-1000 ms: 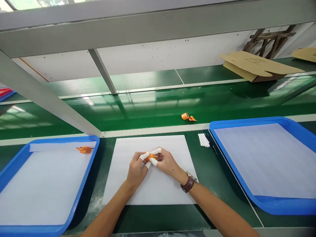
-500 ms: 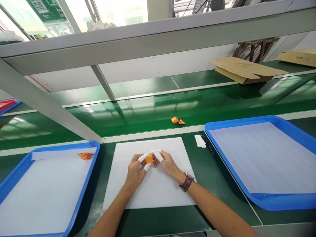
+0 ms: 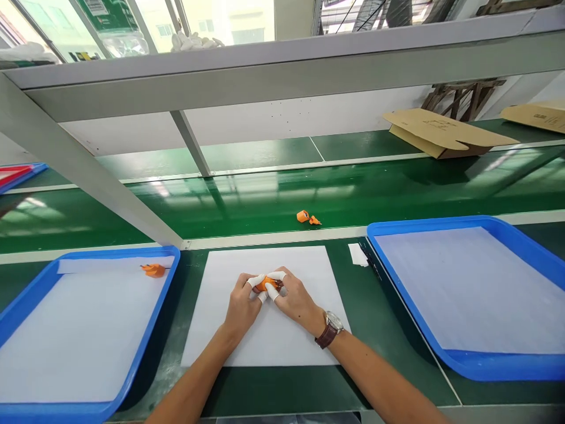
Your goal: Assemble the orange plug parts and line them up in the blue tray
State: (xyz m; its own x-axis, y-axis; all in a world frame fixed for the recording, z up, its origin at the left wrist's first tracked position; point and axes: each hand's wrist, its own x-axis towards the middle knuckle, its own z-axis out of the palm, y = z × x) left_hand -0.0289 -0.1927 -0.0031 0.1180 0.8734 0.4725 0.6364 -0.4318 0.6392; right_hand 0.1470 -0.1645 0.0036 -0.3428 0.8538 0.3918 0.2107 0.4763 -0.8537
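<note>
Above the white paper sheet (image 3: 265, 341), my left hand (image 3: 244, 306) and my right hand (image 3: 296, 299) meet with closed fingers round a small orange plastic part (image 3: 267, 285). White finger cots cover the fingertips that grip it. The fingers hide much of the part, so its exact kind cannot be made out. A similar orange piece (image 3: 153, 270) with a thin dark pin lies in the left blue tray (image 3: 165, 306), near its far right corner. Two more orange pieces (image 3: 303, 217) sit on the green belt beyond the sheet.
The right blue tray (image 3: 424, 321) is lined with white paper. Beside it lie a black pen-like tool (image 3: 371, 262) and a white paper scrap (image 3: 358, 254). A grey metal frame (image 3: 282, 70) crosses above the green belt (image 3: 247, 203). Flat cardboard boxes (image 3: 445, 129) rest at the far right.
My right thumb and fingers have closed further over the orange part, and my right wrist has turned so the watch face shows. On the belt, the orange pieces have shifted slightly left.
</note>
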